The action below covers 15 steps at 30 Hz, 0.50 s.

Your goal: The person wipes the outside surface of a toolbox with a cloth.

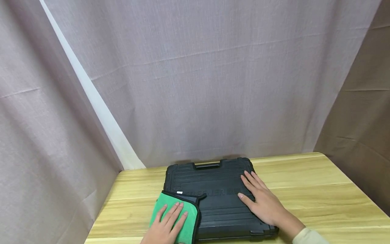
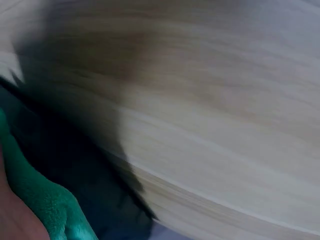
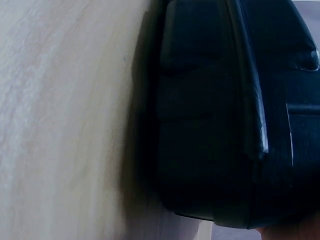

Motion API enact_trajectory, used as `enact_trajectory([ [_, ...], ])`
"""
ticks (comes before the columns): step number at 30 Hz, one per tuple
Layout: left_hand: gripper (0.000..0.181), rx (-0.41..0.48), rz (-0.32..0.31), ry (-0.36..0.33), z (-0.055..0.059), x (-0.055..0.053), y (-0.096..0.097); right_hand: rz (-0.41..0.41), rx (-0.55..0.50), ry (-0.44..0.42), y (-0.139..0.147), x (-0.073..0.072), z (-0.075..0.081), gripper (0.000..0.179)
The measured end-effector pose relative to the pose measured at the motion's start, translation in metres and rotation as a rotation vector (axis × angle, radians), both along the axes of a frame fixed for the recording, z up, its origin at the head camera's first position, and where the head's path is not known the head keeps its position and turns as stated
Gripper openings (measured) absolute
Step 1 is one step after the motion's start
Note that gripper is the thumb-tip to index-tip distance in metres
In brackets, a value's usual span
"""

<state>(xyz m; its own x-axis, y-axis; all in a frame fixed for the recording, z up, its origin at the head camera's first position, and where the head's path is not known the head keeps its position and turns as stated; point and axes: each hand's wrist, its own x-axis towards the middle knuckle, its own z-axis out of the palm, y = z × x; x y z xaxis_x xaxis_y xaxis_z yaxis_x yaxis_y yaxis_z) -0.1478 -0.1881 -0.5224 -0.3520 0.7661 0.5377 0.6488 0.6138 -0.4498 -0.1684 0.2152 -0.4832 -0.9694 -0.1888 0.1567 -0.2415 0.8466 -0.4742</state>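
A black plastic carrying case [image 1: 219, 210] lies flat on the wooden table, its handle toward the back. Over its front left part lies a green cloth [image 1: 190, 217] with black edging and a small white tag. My left hand [image 1: 166, 225] rests on the cloth with fingers extended and pressed flat. My right hand [image 1: 263, 203] lies on the right side of the case lid, fingers spread and straight. In the left wrist view the green cloth [image 2: 45, 200] bunches beside part of the hand. The right wrist view shows the case's side wall [image 3: 200, 140] up close.
The light wooden table [image 1: 310, 189] extends to both sides of the case. Grey-mauve curtains [image 1: 213, 84] hang behind and to the left, with a browner curtain [image 1: 362, 135] at the right. A white strip [image 1: 91, 91] shows between the left curtains.
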Motion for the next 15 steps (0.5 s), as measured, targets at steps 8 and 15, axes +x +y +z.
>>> enact_trajectory([
  [8,0.079,-0.150,0.098,-0.100,0.016,0.007,0.027,0.002,-0.005,-0.008,0.003,0.001,0.000,0.078],
  [15,0.081,-0.226,0.131,-0.214,0.027,0.009,0.040,0.013,-0.009,-0.003,0.003,0.000,-0.001,0.078],
])
